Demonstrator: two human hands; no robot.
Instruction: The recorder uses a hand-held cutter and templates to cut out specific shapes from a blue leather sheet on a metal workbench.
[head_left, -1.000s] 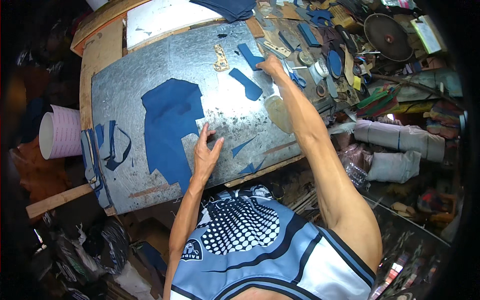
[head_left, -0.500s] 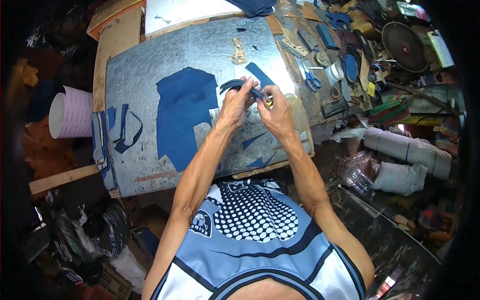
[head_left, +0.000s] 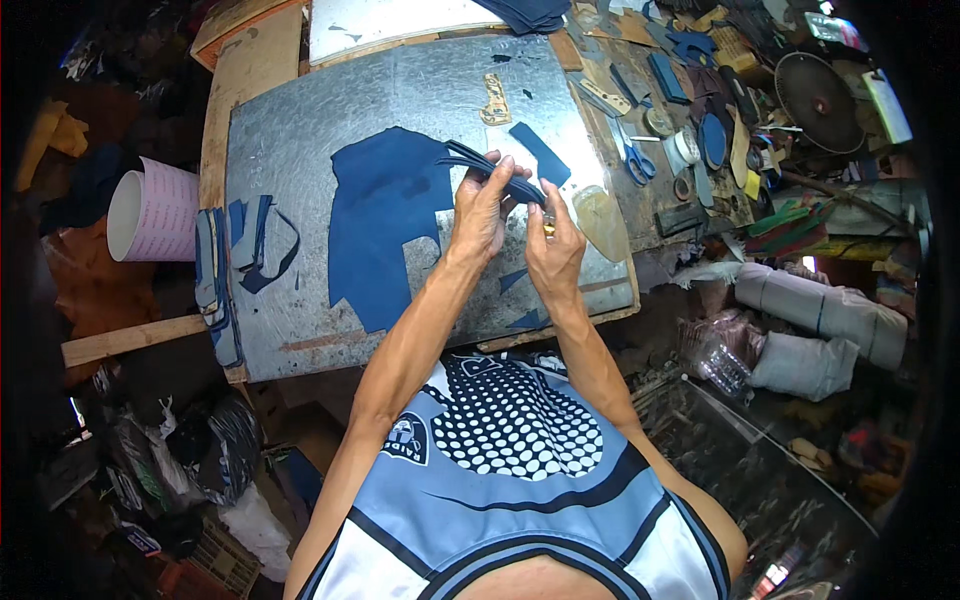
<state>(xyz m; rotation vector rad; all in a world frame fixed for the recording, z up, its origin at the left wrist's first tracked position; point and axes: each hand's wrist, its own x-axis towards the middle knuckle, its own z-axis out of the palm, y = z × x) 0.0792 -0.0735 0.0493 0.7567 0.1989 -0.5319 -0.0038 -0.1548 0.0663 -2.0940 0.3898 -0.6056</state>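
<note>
A small stack of dark blue strips (head_left: pixel 505 182), leather-like, is held in the air above the metal-topped table (head_left: pixel 285 130). My left hand (head_left: pixel 482 212) is closed around the stack, thumb on top, and the loose ends fan out past it to the left. At the stack's right end, my right hand (head_left: pixel 555 240) pinches with thumb and fingers; a small yellow thing (head_left: pixel 549 228) shows at those fingers, too small to name. Left of my hands a large cut blue sheet (head_left: pixel 385 200) lies flat. Just beyond the right hand rests a blue rectangular piece (head_left: pixel 540 152).
A patterned tan template (head_left: pixel 494 100) lies farther back. Blue offcuts (head_left: pixel 262 240) are at the table's left, beside a pink-and-white roll (head_left: pixel 155 215). Blue-handled scissors (head_left: pixel 638 163), a white spool (head_left: pixel 683 150) and a round fan (head_left: pixel 818 102) stand or lie on the right.
The stack has turned so more of its length shows between my hands. My right hand has shifted slightly down and back along its end. The whole view has moved a little.
</note>
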